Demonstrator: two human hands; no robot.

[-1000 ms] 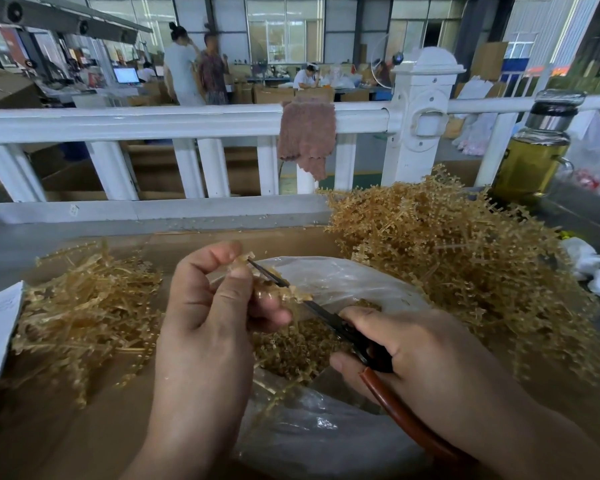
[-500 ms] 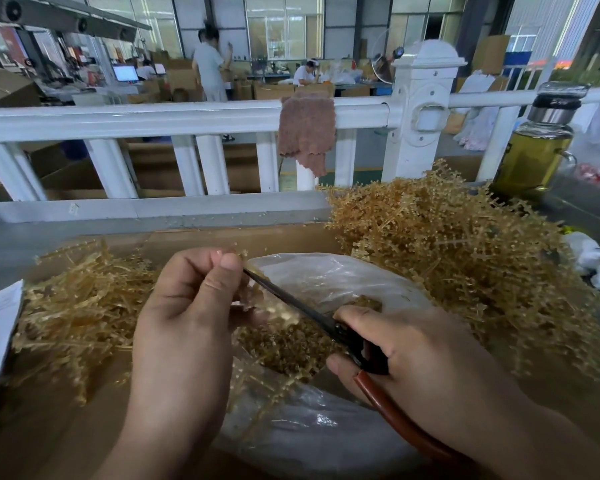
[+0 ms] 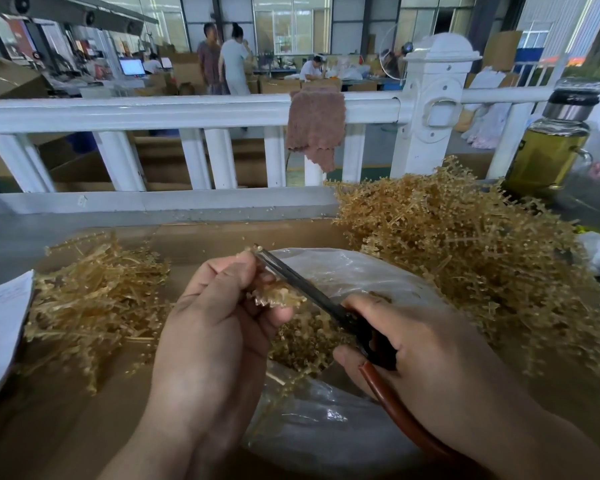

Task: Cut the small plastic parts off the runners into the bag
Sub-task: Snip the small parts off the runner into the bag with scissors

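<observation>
- One clear plastic bag lies open in the near centre, holding a heap of small amber plastic parts.
- Left hand, above the bag's mouth, pinches a translucent amber runner between thumb and curled fingers.
- Right hand curls its fingers round dark-bladed, red-handled scissors; the blades lie against the runner.
- Glass bottle, far right, holds yellow-green liquid.
</observation>
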